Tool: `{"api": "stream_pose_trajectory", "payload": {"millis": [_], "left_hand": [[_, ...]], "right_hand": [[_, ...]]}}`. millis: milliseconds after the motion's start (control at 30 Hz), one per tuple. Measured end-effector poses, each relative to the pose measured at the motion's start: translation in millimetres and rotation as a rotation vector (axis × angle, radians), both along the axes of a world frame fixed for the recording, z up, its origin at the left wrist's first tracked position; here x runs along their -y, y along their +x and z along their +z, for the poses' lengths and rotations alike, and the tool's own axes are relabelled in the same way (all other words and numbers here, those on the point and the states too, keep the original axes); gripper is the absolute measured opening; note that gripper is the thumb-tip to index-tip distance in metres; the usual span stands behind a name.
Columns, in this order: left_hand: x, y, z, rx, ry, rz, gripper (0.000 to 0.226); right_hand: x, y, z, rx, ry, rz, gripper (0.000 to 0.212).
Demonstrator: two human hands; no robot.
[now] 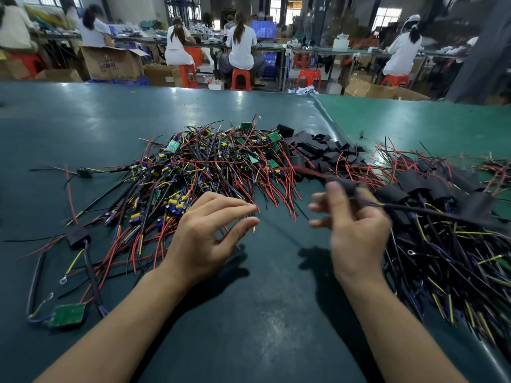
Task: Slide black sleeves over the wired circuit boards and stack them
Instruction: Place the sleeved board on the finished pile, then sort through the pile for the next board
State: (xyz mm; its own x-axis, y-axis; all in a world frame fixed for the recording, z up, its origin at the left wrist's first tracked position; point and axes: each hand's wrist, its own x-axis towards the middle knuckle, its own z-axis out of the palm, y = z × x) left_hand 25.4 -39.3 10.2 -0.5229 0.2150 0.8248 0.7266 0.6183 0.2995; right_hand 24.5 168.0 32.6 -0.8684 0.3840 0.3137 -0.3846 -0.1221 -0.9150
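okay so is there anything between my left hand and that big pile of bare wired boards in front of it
Nothing visible blocks it. The left hand hovers at the near edge of the pile of bare boards, fingertips already over the loose red wires, with only green table beneath.

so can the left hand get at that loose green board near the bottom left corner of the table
Probably yes. The left hand holds nothing, and the green board lies apart from the big pile on the dark mat, with only its own wires around it and nothing on top.
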Motion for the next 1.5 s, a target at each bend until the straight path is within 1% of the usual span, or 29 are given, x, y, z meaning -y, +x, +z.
{"api": "stream_pose_trajectory", "payload": {"millis": [33,100,133,167,233,267,333,367,433,500,600,700,767,900,1033,1100,1233,1333,1367,1500], "left_hand": [[-1.1,-0.2,-1.0,0.008,0.000,-0.001,0.022],[-3.1,-0.6,-3.8,0.041,-0.014,-0.001,0.025],[-3.8,-0.8,-5.4,0.065,-0.025,0.002,0.026],[-3.8,-1.3,-6.6,0.089,-0.038,0.011,0.028],[-2.4,-3.2,-8.5,0.130,-0.070,0.054,0.031],[-1.0,-4.3,-9.0,0.142,-0.091,0.098,0.032],[3.5,-6.6,-9.5,0.165,-0.143,0.249,0.039],[6.4,-7.6,-9.6,0.193,-0.175,0.342,0.043],[12.3,-8.8,-9.4,0.291,-0.237,0.499,0.048],[15.0,-10.3,-11.4,0.368,-0.272,0.563,0.040],[15.1,-11.6,-14.8,0.372,-0.272,0.572,0.017],[14.9,-12.3,-15.0,0.382,-0.248,0.584,0.009],[14.5,-12.8,-14.7,0.388,-0.240,0.594,0.008],[13.5,-12.5,-12.7,0.396,-0.214,0.612,0.006],[11.7,-11.3,-10.6,0.419,-0.227,0.704,0.019],[11.7,-10.7,-9.7,0.454,-0.216,0.730,0.021],[10.9,-11.8,-9.7,0.459,-0.152,0.634,0.027],[10.5,-11.6,-8.6,0.438,-0.114,0.620,0.022],[10.9,-11.9,-8.7,0.441,-0.113,0.630,0.025],[13.1,-14.2,-8.7,0.479,-0.120,0.629,0.046]], "right_hand": [[-9.2,-4.6,4.2,0.009,-0.161,-0.076,0.016],[-27.7,-11.5,10.2,0.042,-0.472,-0.111,0.026],[-34.6,-13.4,9.8,0.063,-0.546,-0.093,0.031],[-38.7,-14.8,8.0,0.092,-0.561,-0.065,0.036],[-38.1,-16.0,2.7,0.147,-0.495,-0.018,0.040],[-35.0,-16.6,0.2,0.167,-0.428,-0.023,0.036],[-29.1,-18.8,-4.8,0.183,-0.267,-0.077,0.023],[-26.7,-20.0,-7.8,0.174,-0.190,-0.103,0.020],[-23.3,-22.0,-14.0,0.141,-0.053,-0.120,0.021],[-18.8,-22.1,-20.2,0.111,0.081,-0.111,0.025],[-9.4,-19.7,-27.1,0.061,0.256,-0.086,0.025],[-3.6,-16.8,-29.7,0.018,0.412,-0.053,0.026],[-3.6,-16.4,-29.8,0.016,0.444,-0.044,0.026],[-6.1,-17.3,-29.1,0.058,0.427,-0.037,0.027],[-6.8,-16.9,-28.4,0.067,0.438,-0.025,0.027],[-6.6,-16.5,-28.2,0.065,0.442,-0.025,0.028],[-6.2,-16.9,-28.3,0.070,0.434,-0.020,0.027],[-5.4,-17.5,-28.1,0.072,0.431,-0.009,0.027],[-5.3,-17.6,-28.1,0.071,0.429,-0.007,0.027],[-5.2,-17.9,-28.5,0.069,0.433,-0.009,0.027]]}}
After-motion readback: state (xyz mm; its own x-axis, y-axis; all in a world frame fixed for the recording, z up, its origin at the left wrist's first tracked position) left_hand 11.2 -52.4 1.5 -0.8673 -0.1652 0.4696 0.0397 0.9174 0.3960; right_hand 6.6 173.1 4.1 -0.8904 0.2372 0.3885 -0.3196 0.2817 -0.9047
